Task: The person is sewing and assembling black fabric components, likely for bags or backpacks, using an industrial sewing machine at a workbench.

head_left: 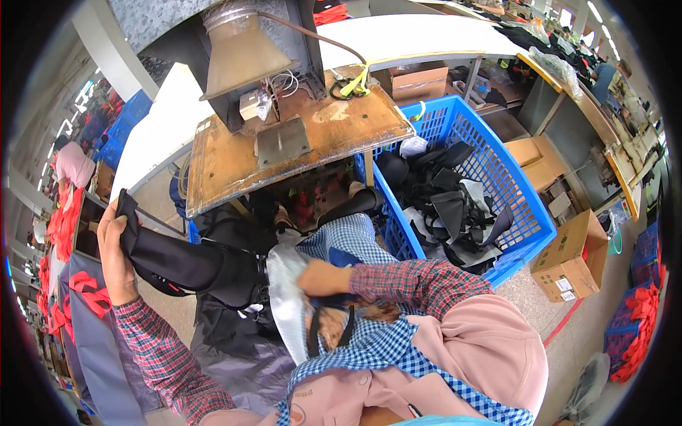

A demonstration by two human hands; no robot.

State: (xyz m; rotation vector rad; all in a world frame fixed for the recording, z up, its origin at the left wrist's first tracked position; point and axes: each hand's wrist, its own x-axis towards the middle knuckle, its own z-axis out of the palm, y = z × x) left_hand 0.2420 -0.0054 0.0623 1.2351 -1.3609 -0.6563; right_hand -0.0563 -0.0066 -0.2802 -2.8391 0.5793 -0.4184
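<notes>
My left hand [117, 245] is raised at the left, its fingers closed on the end of a black fabric piece [185, 263] that looks sewn and padded. The piece stretches from there toward my lap. My right hand [323, 277] is in front of my body, smeared by motion, so its fingers cannot be made out. It is beside a whitish, shiny sheet of material [285, 305], which hangs at the inner end of the black piece. Whether the right hand grips this sheet is unclear. More black and grey fabric [234, 326] lies below, next to my lap.
A worn wooden table [330, 135] carrying a machine with a funnel-shaped part [245, 53] is ahead, with scissors [348, 86] on it. To its right stands a blue plastic basket [522, 192] of black and grey pieces. Cardboard boxes [568, 259] are farther right. Another person [73, 163] is far left.
</notes>
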